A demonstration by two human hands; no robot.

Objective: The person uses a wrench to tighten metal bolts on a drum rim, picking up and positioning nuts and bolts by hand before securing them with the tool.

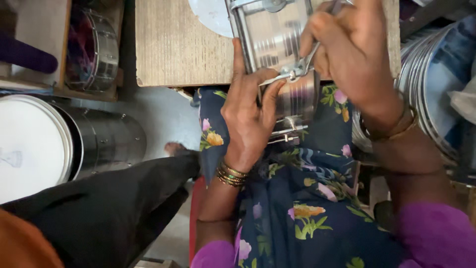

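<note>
Left hand (250, 116) at centre frame wraps its fingers around the shiny metal drum shell (277, 44), propped against the wooden desk (173, 44). Right hand (349, 47), upper right, pinches a small metal tool (297, 67) against the shell's bracket.

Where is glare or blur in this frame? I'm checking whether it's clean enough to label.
Head view: bright striped reflections glare off the shiny metal drum shell; the right hand looks slightly soft; the white drumhead is nearly blown out; the frame's lower corners sit dim.

Drum workshop: steel drum shells (106, 139) all around
</note>
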